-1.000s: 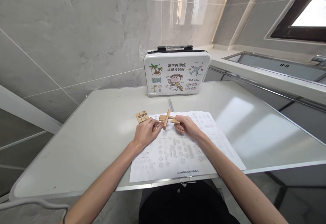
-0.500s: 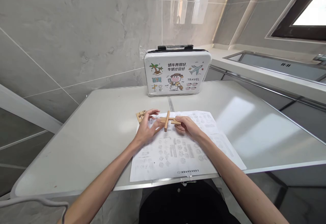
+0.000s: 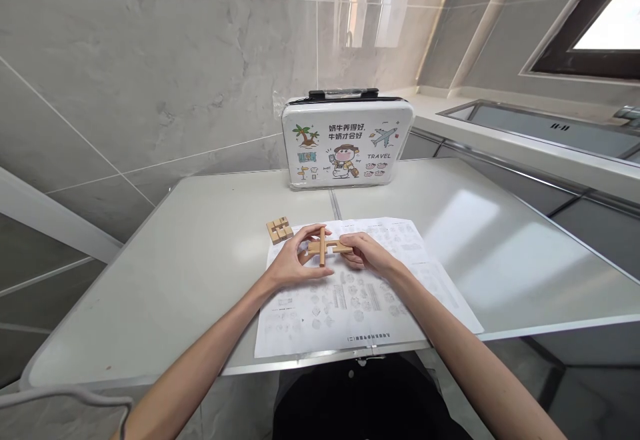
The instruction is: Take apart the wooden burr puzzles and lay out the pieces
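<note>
Two wooden puzzle pieces are crossed together over the paper sheet: a flat notched piece (image 3: 341, 247) lying crosswise and a narrow bar (image 3: 322, 253) standing across it. My right hand (image 3: 367, 252) pinches the right end of the notched piece between thumb and fingers. Around the bar curves my left hand (image 3: 293, 259), its index finger at the bar's far end and its thumb by the near end. Beyond the left hand, a small group of notched wooden blocks (image 3: 279, 230) lies on the table.
The printed sheet (image 3: 370, 323) with small diagrams lies under my hands on the white folding table (image 3: 165, 280). A white cartoon case (image 3: 347, 143) with a black handle stands at the back against the tiled wall. To the right is a counter with a sink (image 3: 540, 127).
My left hand has turned and come down, so its thumb and index finger now span the bar. The joined pieces are slightly lower, and the notched blocks show more fully.
</note>
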